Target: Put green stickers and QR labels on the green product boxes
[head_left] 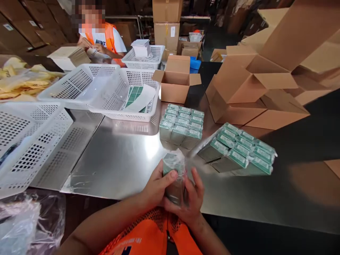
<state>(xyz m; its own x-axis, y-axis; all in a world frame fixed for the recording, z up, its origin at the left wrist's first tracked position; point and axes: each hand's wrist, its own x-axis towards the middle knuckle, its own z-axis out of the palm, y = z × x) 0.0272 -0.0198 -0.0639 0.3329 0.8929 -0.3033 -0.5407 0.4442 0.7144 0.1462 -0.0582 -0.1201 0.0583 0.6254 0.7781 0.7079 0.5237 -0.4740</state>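
Observation:
Close to my body, above the metal table's front edge, I hold a small green box in clear plastic wrap [174, 164]. My left hand [159, 184] grips its left side, with the thumb across the front. My right hand [192, 196] cups the right side and the bottom, its fingers against the wrap. Beyond my hands stands a block of similar wrapped green boxes [182, 122] in rows. Another such group [239, 147] stands to the right, some loose film at its left side.
White perforated baskets [140, 115] line the left; one contains green label sheets [134, 95]. An open carton [175, 86] sits behind the boxes, and more open cartons [255, 109] pile up on the right. Across the table a person in an orange vest [110, 35] handles something.

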